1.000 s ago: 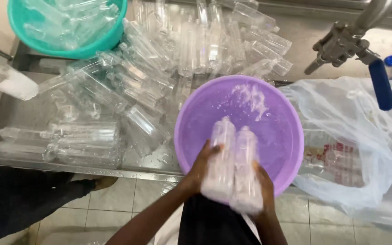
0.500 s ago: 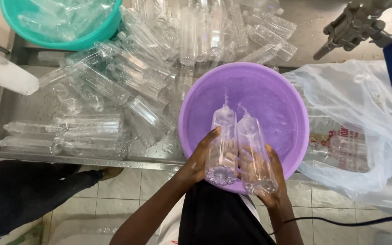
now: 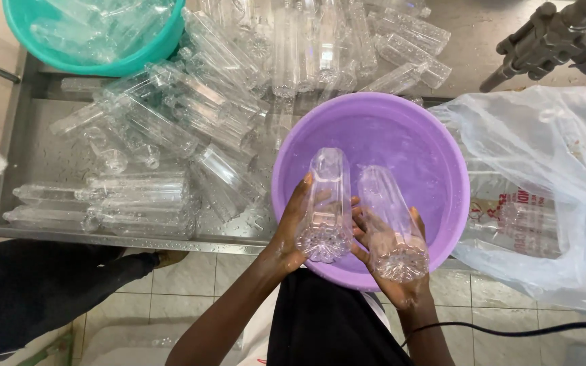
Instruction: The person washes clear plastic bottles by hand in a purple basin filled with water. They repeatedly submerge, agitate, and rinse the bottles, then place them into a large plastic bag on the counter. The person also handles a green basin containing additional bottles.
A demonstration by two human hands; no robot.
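1. Right now the person grips 2 clear bottles over the purple basin (image 3: 442,163), one in each hand, bases toward the camera and necks pointing down into the bowl.
2. Left hand (image 3: 293,234) is wrapped around the left bottle (image 3: 325,207), fingers curled along its side near the base; the bottle stands close to upright, tilted slightly away.
3. Right hand (image 3: 391,261) cups the right bottle (image 3: 389,224) from below, fingers spread along its wall and the thumb on the far side; this one leans a little further right.
4. Both bottles sit just beside each other, nearly touching at the shoulders, above the near half of the basin, which looks wet inside.
5. To do this step well, it seems wise to keep both necks over the bowl so any water falls inside, and to hold near the base with a firm wrap, since wet plastic is likely slippery.
6. Behind and left lies a metal tray (image 3: 15,135) heaped with many more clear bottles (image 3: 171,129); a teal basin (image 3: 130,64) of bottles stands at its far left corner.
7. At the right, a plastic bag (image 3: 544,203) lies touching the purple basin, with a grey tap (image 3: 544,41) above it.
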